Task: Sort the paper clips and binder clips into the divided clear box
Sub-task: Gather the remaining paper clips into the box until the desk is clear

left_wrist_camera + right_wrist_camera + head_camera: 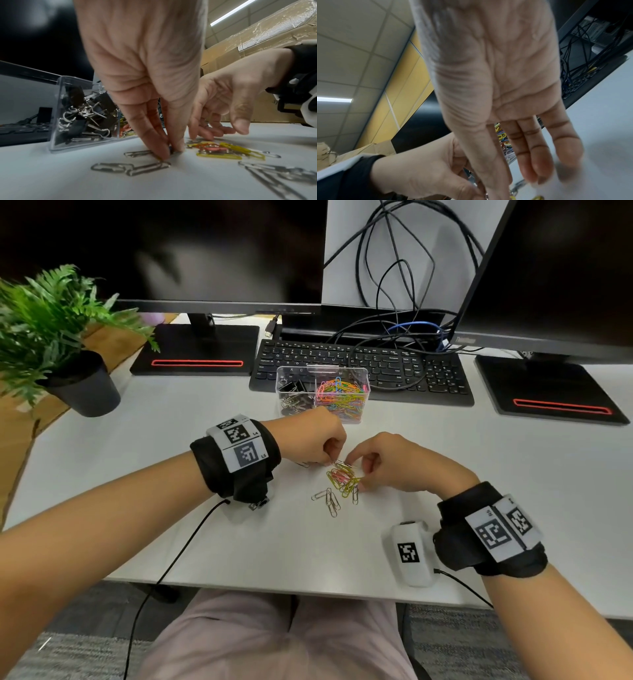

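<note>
Now, table (513, 491): the white top carries everything. The divided clear box stands at the far side, just in front of the keyboard (394, 368), and the loose clips lie nearer you, between your two hands.
Divided clear box (310, 371): two compartments side by side, open at the top. Keep it where it is; it sits just beyond your left hand, so each carry should be short.
Right compartment: it holds a heap of coloured paper clips (342, 397), which fills much of it. Drop your loose paper clips here, silver ones too.
Left compartment: black binder clips (82, 121) with silver wire handles lie jumbled inside. I see no binder clip left on the table, so that half looks done.
Loose pile (342, 477): yellow, red and silver paper clips, tangled. Lift a small bunch straight up and shake lightly, because hooked clips are likely to drag neighbours along and spill.
Silver strays (329, 499): several plain clips lie flat, apart from the pile on your side. Slide one up with a nail edge, since flat wire gives little to pinch.
Left hand (313, 440): its grip is together, thumb and fingertips pinched on a clip at the near left edge of the pile.
Right hand (397, 463): fingers loosely bent over the right side of the pile; I cannot tell whether its grip has closed on anything.
</note>
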The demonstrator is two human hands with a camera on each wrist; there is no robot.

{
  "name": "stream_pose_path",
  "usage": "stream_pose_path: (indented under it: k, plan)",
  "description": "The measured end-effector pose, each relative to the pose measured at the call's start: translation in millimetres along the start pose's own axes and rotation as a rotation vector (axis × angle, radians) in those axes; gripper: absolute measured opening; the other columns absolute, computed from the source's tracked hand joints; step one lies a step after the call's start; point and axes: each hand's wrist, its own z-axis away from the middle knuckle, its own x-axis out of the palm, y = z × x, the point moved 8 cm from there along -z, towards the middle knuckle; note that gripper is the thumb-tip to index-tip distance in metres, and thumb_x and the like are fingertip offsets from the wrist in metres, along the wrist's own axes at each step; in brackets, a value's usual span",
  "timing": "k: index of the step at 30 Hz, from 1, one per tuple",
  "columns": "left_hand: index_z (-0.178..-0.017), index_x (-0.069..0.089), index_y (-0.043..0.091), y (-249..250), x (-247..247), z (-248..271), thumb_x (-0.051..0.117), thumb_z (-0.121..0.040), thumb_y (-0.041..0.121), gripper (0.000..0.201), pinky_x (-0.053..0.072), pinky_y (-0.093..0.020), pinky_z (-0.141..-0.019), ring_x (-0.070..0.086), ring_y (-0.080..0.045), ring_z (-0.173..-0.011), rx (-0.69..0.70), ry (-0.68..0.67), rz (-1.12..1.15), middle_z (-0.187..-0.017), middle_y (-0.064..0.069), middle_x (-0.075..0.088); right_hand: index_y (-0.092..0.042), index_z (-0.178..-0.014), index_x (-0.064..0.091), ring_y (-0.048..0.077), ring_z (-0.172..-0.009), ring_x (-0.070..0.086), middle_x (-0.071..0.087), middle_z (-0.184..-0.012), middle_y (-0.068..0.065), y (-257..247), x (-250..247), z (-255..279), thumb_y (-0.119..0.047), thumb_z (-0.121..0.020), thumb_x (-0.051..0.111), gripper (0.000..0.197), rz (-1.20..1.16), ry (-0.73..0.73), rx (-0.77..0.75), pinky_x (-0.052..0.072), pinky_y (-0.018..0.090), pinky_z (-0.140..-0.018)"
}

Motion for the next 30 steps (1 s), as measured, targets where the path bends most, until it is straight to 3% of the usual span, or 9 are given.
stream_pose_path:
  k: [2, 4, 8, 10, 14, 18, 21, 25, 30]
  plan:
    - [-0.090, 0.070, 0.010, -4, -2, 2, 0.072, -0.079, 0.011, 0.011, 0.035, -0.008, -0.056, 0.049, 0.000, -0.062, -0.013, 0.013, 0.022, -0.084, 0.000, 0.068, -0.021, -0.112, 0.068, 0.015, -0.073, 0.054, 0.055, -0.084, -0.004, 1, -6, 1, -0.019, -0.075, 0.077, 0.038, 0.008, 0.037, 0.010, 0.050, 0.035, -0.070]
    - [-0.098, 0.068, 0.011, -9, -4, 6, 0.079, -0.075, 0.019, 0.026, 0.037, -0.009, -0.058, 0.052, -0.004, -0.069, -0.038, 0.011, 0.050, -0.090, 0.001, 0.065, -0.017, -0.111, 0.067, 0.018, -0.079, 0.055, 0.054, -0.087, -0.003, 5, -11, 2, -0.018, -0.075, 0.077, 0.037, 0.053, 0.085, 0.037, 0.047, 0.030, -0.067]
    - [-0.107, 0.063, 0.018, -14, -2, 12, 0.084, -0.068, 0.033, 0.047, 0.041, -0.023, -0.065, 0.046, 0.000, -0.068, -0.066, -0.016, 0.040, -0.095, 0.004, 0.056, -0.018, -0.115, 0.064, 0.015, -0.075, 0.056, 0.051, -0.084, -0.007, 7, -5, 4, -0.020, -0.073, 0.078, 0.044, 0.049, 0.041, 0.070, 0.044, 0.024, -0.060]
    - [-0.109, 0.063, 0.019, -12, 0, 11, 0.084, -0.067, 0.033, 0.049, 0.040, -0.023, -0.065, 0.045, 0.001, -0.067, -0.066, -0.013, 0.042, -0.098, 0.003, 0.056, -0.022, -0.120, 0.063, 0.014, -0.074, 0.053, 0.051, -0.084, -0.008, 0, 1, 4, -0.023, -0.074, 0.078, 0.048, 0.046, -0.007, 0.031, 0.048, 0.028, -0.066]
    - [-0.109, 0.064, 0.017, -7, 0, 8, 0.082, -0.070, 0.031, 0.045, 0.038, -0.023, -0.065, 0.045, -0.003, -0.068, -0.053, 0.002, 0.015, -0.095, 0.003, 0.057, -0.024, -0.126, 0.061, 0.016, -0.085, 0.056, 0.055, -0.100, -0.002, -8, 0, 4, -0.024, -0.076, 0.077, 0.053, 0.050, -0.002, -0.005, 0.051, 0.034, -0.080]
    - [-0.110, 0.064, 0.020, -9, -4, 8, 0.081, -0.071, 0.033, 0.044, 0.042, -0.028, -0.069, 0.047, -0.010, -0.078, -0.077, 0.030, -0.048, -0.100, 0.003, 0.058, -0.018, -0.139, 0.046, 0.021, -0.129, 0.042, 0.042, -0.141, -0.001, 0, -10, 9, -0.024, -0.080, 0.074, 0.066, 0.108, 0.046, 0.045, 0.039, 0.032, -0.104]
    - [-0.107, 0.067, 0.019, -12, -4, 9, 0.081, -0.073, 0.030, 0.038, 0.040, -0.025, -0.065, 0.047, -0.006, -0.073, -0.068, 0.041, -0.027, -0.100, 0.003, 0.062, -0.017, -0.140, 0.040, 0.021, -0.133, 0.039, 0.038, -0.146, -0.003, 0, 0, 12, -0.026, -0.084, 0.069, 0.063, 0.135, -0.067, 0.047, 0.037, 0.033, -0.104]
    - [-0.100, 0.070, 0.017, -10, -5, 8, 0.078, -0.076, 0.025, 0.027, 0.040, -0.023, -0.064, 0.050, -0.006, -0.071, -0.057, 0.058, -0.013, -0.095, 0.003, 0.066, -0.022, -0.148, 0.028, 0.016, -0.141, 0.027, 0.017, -0.158, -0.008, -9, 12, 13, -0.029, -0.089, 0.061, 0.068, 0.186, -0.185, -0.005, 0.028, 0.031, -0.112]
    - [-0.090, 0.072, 0.013, -6, -2, 6, 0.074, -0.080, 0.019, 0.012, 0.043, -0.024, -0.065, 0.057, -0.012, -0.073, -0.052, 0.022, -0.034, -0.081, 0.002, 0.067, -0.027, -0.146, 0.032, 0.016, -0.141, 0.027, 0.021, -0.158, -0.009, -8, 7, 12, -0.030, -0.089, 0.061, 0.064, 0.154, -0.137, -0.020, 0.028, 0.031, -0.112]
